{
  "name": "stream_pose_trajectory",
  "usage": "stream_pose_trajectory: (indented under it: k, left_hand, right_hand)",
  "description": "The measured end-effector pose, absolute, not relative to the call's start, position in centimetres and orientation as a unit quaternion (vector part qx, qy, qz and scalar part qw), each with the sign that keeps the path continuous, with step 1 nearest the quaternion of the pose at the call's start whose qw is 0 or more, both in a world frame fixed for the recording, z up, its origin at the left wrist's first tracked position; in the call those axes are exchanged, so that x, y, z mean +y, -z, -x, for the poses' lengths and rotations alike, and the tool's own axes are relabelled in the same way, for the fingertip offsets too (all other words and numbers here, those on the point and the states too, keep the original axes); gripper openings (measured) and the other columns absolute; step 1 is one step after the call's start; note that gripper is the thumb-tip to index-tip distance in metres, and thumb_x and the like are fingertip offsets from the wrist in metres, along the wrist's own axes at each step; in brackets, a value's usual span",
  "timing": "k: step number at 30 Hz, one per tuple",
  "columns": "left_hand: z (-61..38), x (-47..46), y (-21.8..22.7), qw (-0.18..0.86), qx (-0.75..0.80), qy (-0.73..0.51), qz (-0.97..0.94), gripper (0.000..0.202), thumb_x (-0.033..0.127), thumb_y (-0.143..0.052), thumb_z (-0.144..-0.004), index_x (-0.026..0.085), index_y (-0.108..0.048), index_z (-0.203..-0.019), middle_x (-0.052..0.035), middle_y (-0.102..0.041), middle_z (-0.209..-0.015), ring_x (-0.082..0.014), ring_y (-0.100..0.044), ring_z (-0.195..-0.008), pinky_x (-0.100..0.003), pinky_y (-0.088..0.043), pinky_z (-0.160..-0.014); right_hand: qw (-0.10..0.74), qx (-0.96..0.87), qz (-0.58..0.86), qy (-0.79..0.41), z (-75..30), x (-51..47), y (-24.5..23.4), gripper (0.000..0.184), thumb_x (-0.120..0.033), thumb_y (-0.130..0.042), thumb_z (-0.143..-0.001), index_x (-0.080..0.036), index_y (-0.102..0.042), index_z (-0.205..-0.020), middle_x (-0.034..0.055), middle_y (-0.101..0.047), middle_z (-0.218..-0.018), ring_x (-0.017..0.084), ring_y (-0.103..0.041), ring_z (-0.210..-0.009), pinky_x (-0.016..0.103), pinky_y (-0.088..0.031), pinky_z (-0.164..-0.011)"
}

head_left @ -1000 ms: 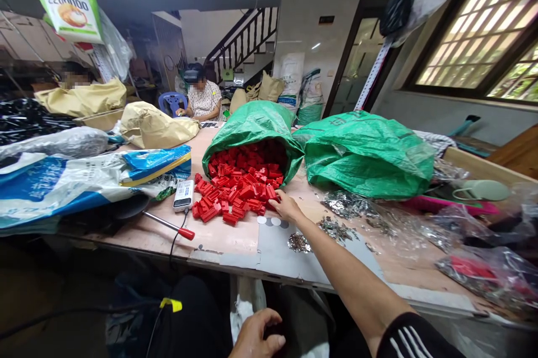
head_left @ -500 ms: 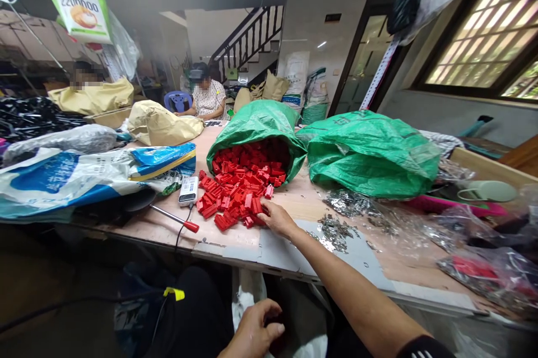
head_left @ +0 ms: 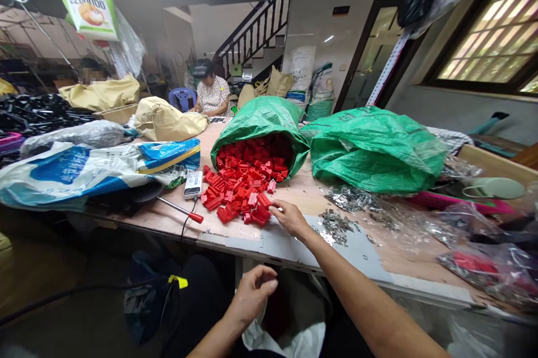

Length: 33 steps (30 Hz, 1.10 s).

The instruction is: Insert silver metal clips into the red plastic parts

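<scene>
A heap of red plastic parts spills onto the table from the mouth of a green woven sack. At the heap's right edge, my right hand has its fingertips closed on a red plastic part. My left hand hovers below the table edge with fingers half curled and the thumb apart; nothing shows in it. Just beneath it, a pale sack gapes between my legs, its dark inside showing a dim reddish patch.
Small metal pieces lie scattered right of my right hand. Behind them rests another green sack. A red-handled tool and a white device with a cable are left of the heap. A person sits at the far end.
My left hand has risen a little, uncovering more of the pale sack. My right hand stays at the heap's edge, where a red part now stands tilted at its fingertips. The view has shifted slightly.
</scene>
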State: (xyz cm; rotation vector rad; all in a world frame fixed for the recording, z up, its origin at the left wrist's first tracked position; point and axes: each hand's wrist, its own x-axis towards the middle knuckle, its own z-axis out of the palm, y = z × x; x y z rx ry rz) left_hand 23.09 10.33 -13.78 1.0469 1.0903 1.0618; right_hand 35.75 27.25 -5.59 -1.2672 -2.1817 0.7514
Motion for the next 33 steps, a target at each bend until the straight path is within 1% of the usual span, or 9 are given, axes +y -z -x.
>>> stream_pose_trajectory:
  k: [3,6,10,13,17,20,23,30,33]
  left_hand:
    - [-22.5,10.5,11.0,0.695,0.415,-0.505,-0.3,0.051,0.049,-0.061,-0.08,0.013,-0.051,-0.114,-0.0104,-0.062,-0.095,-0.016,-0.062,-0.08,-0.027,-0.048,-0.07]
    - [-21.9,10.7,9.0,0.723,0.362,-0.552,-0.204,0.059,0.054,-0.055,-0.084,0.019,-0.038,-0.128,-0.0116,-0.06,-0.104,-0.0175,-0.063,-0.081,-0.027,-0.05,-0.063]
    - [-21.8,10.8,8.6,0.738,0.371,-0.527,-0.201,0.048,0.046,-0.063,-0.081,0.014,-0.048,-0.113,-0.0077,-0.06,-0.093,-0.0156,-0.063,-0.072,-0.022,-0.048,-0.054]
    - [-22.6,10.3,8.9,0.749,0.379,-0.485,-0.245,0.039,0.033,-0.07,-0.077,0.012,-0.051,-0.104,-0.007,-0.059,-0.093,-0.0146,-0.062,-0.073,-0.026,-0.052,-0.061]
    - [-23.7,9.3,8.9,0.753,0.376,-0.469,-0.267,0.044,0.028,-0.074,-0.073,0.015,-0.049,-0.107,-0.0099,-0.058,-0.105,-0.0228,-0.062,-0.095,-0.036,-0.053,-0.078]
    - [-24.2,8.9,8.9,0.728,0.392,-0.486,-0.285,0.049,0.027,-0.078,-0.067,0.017,-0.047,-0.105,-0.0092,-0.057,-0.107,-0.0268,-0.06,-0.102,-0.038,-0.054,-0.079]
    - [-24.4,8.9,9.3,0.694,0.401,-0.511,-0.311,0.05,0.027,-0.079,-0.064,0.017,-0.044,-0.098,-0.0082,-0.056,-0.106,-0.0281,-0.059,-0.106,-0.039,-0.054,-0.079]
    - [-24.5,9.2,10.9,0.617,0.427,-0.506,-0.425,0.044,0.025,-0.073,-0.073,0.019,-0.035,-0.097,-0.004,-0.053,-0.108,-0.0199,-0.059,-0.106,-0.035,-0.048,-0.089]
    - [-24.3,9.2,11.2,0.556,0.447,-0.505,-0.486,0.04,0.025,-0.07,-0.076,0.019,-0.037,-0.098,-0.0029,-0.053,-0.104,-0.016,-0.06,-0.099,-0.032,-0.048,-0.086]
  right_hand:
    - [0.282,-0.8,0.439,-0.295,-36.7,24.3,4.9,0.029,-0.034,-0.045,-0.091,-0.017,-0.064,-0.104,0.0043,-0.066,-0.1,0.016,-0.059,-0.089,0.027,-0.042,-0.08]
    - [0.272,-0.838,0.362,-0.306,-37.8,20.0,4.5,0.025,-0.03,-0.048,-0.091,-0.018,-0.064,-0.106,0.0048,-0.064,-0.103,0.015,-0.058,-0.093,0.025,-0.042,-0.083]
    - [0.184,-0.895,0.291,-0.285,-39.2,15.2,4.7,0.025,-0.027,-0.045,-0.093,-0.022,-0.063,-0.109,0.0048,-0.061,-0.105,0.013,-0.058,-0.093,0.023,-0.043,-0.082]
    - [0.165,-0.895,0.315,-0.268,-40.8,13.9,5.3,0.025,-0.027,-0.051,-0.09,-0.023,-0.061,-0.113,0.0045,-0.061,-0.107,0.015,-0.058,-0.095,0.024,-0.043,-0.083]
    - [0.207,-0.828,0.46,-0.247,-44.7,15.1,6.1,0.026,-0.025,-0.057,-0.084,-0.02,-0.06,-0.11,0.0043,-0.064,-0.1,0.016,-0.059,-0.088,0.026,-0.044,-0.078]
    - [0.224,-0.759,0.585,-0.181,-48.7,17.2,6.8,0.017,-0.023,-0.05,-0.087,-0.019,-0.06,-0.1,0.0044,-0.064,-0.095,0.017,-0.059,-0.087,0.029,-0.043,-0.078]
    - [0.192,-0.713,0.665,-0.108,-52.1,19.0,7.7,0.015,-0.019,-0.053,-0.083,-0.016,-0.06,-0.096,0.0063,-0.064,-0.096,0.019,-0.058,-0.088,0.03,-0.041,-0.079]
    - [0.197,-0.732,0.646,-0.093,-53.2,21.2,8.8,0.013,-0.023,-0.055,-0.083,-0.019,-0.061,-0.094,0.0049,-0.063,-0.096,0.019,-0.056,-0.089,0.029,-0.039,-0.079]
    - [0.205,-0.743,0.629,-0.099,-52.9,21.6,8.9,0.01,-0.024,-0.055,-0.083,-0.02,-0.062,-0.09,0.0037,-0.063,-0.094,0.018,-0.056,-0.087,0.029,-0.039,-0.076]
